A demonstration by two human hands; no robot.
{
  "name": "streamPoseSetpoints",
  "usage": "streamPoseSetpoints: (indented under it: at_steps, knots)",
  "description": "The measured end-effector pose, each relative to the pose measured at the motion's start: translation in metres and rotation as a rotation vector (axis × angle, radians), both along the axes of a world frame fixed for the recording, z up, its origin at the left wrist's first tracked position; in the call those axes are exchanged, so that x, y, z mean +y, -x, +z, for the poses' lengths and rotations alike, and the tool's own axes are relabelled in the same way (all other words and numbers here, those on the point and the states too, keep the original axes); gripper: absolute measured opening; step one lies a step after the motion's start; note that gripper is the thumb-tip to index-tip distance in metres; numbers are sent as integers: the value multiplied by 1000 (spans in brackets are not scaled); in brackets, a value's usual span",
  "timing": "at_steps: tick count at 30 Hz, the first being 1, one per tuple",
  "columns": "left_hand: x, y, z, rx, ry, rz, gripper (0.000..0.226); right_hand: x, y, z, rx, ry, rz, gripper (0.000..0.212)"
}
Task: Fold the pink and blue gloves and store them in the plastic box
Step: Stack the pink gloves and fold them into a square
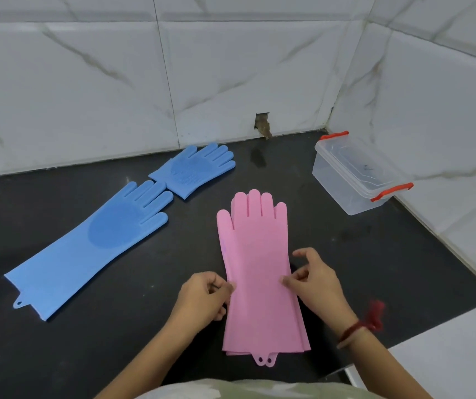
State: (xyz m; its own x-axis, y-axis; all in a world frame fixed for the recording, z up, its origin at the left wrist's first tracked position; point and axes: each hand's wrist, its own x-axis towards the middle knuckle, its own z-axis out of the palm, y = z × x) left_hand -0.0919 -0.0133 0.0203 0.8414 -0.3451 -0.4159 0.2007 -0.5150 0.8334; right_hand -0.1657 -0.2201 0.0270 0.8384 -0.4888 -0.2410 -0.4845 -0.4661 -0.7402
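Note:
Two pink gloves lie stacked flat on the black counter, fingers pointing away from me, hanging loops at the near end. My left hand pinches their left edge at mid-length. My right hand pinches the right edge opposite. One blue glove lies flat and full length to the left. A second blue glove lies behind it, folded short, palm pad up. The clear plastic box with red clips stands at the back right, its lid on.
The black counter meets white marble-tiled walls at the back and right. A small hole in the tile sits at the wall base. A white surface borders the counter at the near right.

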Motion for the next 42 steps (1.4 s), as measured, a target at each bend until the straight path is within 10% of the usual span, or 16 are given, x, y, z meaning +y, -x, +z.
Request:
streamPoseSetpoints:
  at_steps: [16, 25, 29, 42]
  knots:
    - [1, 6, -2, -82, -81, -144, 17, 0, 13, -4, -52, 147, 73, 27]
    - [30, -5, 1, -1102, -142, -709, 35, -20, 42, 6, -175, 372, 447, 31]
    - [39, -19, -7, -1163, -192, -1060, 42, -29, 57, -3, -72, 378, 686, 38]
    - [26, -17, -20, -1114, -79, -725, 26, -10, 54, -17, -292, 338, 426, 26]
